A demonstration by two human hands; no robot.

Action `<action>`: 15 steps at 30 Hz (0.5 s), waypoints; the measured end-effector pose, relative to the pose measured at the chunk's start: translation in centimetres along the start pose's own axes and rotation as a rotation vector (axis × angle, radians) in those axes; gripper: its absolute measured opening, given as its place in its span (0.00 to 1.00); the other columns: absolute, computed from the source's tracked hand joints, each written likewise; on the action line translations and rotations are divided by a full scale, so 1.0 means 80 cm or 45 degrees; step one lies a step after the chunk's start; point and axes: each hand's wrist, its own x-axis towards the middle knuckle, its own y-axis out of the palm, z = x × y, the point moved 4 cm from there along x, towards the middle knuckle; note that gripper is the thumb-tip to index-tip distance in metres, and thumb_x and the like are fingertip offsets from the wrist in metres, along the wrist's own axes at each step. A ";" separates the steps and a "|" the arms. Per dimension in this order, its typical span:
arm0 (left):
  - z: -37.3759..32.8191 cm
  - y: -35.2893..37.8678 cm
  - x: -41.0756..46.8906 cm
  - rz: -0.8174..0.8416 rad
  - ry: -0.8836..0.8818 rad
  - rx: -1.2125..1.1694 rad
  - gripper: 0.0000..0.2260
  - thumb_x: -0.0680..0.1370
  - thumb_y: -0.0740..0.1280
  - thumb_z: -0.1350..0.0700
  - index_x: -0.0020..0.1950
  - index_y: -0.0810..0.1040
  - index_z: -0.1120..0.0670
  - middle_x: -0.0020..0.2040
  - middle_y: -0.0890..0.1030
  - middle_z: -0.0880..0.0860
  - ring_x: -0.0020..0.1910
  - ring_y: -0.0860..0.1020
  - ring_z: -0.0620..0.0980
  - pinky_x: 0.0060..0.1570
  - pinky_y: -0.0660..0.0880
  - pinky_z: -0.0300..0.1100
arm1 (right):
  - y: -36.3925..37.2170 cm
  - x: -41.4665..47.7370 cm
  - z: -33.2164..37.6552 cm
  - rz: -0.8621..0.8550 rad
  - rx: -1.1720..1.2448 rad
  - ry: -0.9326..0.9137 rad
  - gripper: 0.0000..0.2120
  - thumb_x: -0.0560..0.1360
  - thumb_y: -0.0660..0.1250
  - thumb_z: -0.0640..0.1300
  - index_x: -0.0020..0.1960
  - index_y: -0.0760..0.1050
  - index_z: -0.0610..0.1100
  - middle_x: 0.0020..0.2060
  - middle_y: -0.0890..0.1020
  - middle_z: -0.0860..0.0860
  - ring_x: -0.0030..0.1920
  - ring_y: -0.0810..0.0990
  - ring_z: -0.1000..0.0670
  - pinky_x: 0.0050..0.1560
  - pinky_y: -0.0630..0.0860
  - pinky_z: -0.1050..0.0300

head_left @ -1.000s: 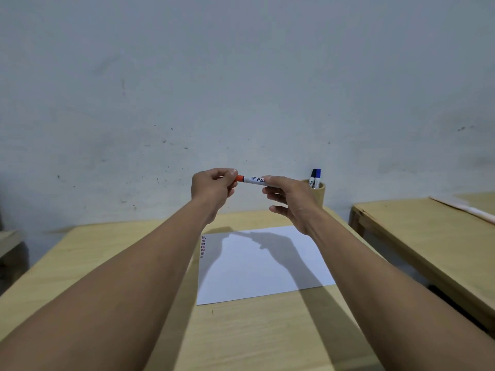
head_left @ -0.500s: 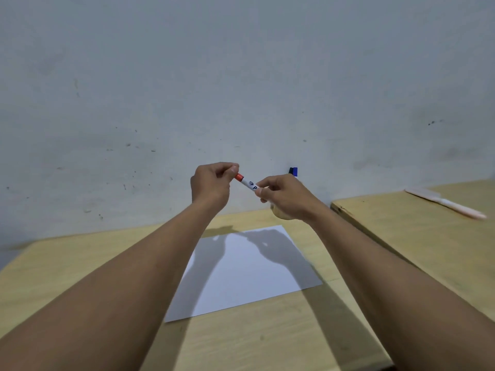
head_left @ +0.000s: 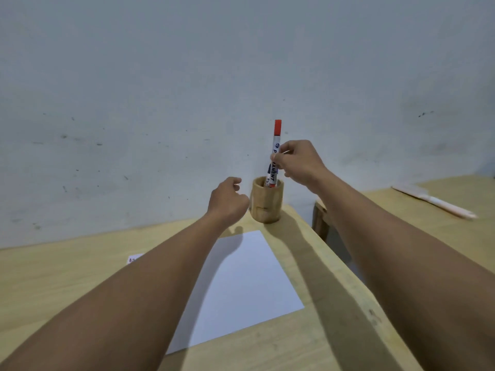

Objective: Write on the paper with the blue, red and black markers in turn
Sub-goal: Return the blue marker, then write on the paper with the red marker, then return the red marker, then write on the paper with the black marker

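the right hand (head_left: 300, 162) pinches the red marker (head_left: 274, 153) by its barrel, upright, red cap on top, its lower end inside the wooden cup (head_left: 266, 203). the left hand (head_left: 227, 200) is loosely curled just left of the cup, holding nothing. the white paper (head_left: 241, 285) lies flat on the desk (head_left: 67, 285), partly under the left forearm. a second desk (head_left: 401, 210) at right carries a pale long object (head_left: 434, 202).

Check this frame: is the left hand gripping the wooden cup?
No, the left hand is loosely curled beside the wooden cup, empty, while the right hand holds the red marker.
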 end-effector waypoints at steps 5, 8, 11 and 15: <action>0.025 0.050 0.024 0.201 -0.103 0.085 0.41 0.72 0.75 0.53 0.80 0.59 0.54 0.76 0.68 0.57 0.72 0.70 0.57 0.66 0.71 0.50 | -0.001 0.022 -0.013 -0.120 -0.168 0.000 0.03 0.77 0.70 0.43 0.50 0.79 0.45 0.42 0.82 0.49 0.38 0.81 0.54 0.33 0.71 0.60; 0.028 0.065 0.034 0.199 -0.081 0.065 0.43 0.70 0.78 0.50 0.79 0.60 0.55 0.74 0.70 0.56 0.71 0.71 0.56 0.62 0.69 0.45 | 0.008 0.029 -0.028 -0.100 -0.272 0.003 0.04 0.78 0.71 0.44 0.50 0.79 0.44 0.40 0.80 0.50 0.34 0.77 0.58 0.30 0.69 0.62; 0.028 0.076 0.041 0.165 -0.030 0.078 0.35 0.68 0.79 0.50 0.71 0.69 0.54 0.66 0.78 0.53 0.61 0.77 0.54 0.55 0.74 0.45 | 0.023 0.034 -0.045 -0.031 -0.321 0.053 0.08 0.76 0.74 0.45 0.46 0.83 0.40 0.37 0.81 0.50 0.33 0.79 0.53 0.31 0.71 0.59; 0.030 0.087 0.045 0.121 -0.001 0.054 0.29 0.66 0.78 0.48 0.64 0.73 0.52 0.57 0.81 0.49 0.54 0.80 0.52 0.53 0.78 0.49 | 0.032 0.041 -0.064 0.032 -0.387 0.104 0.12 0.73 0.77 0.48 0.42 0.85 0.38 0.33 0.81 0.47 0.32 0.75 0.50 0.34 0.72 0.54</action>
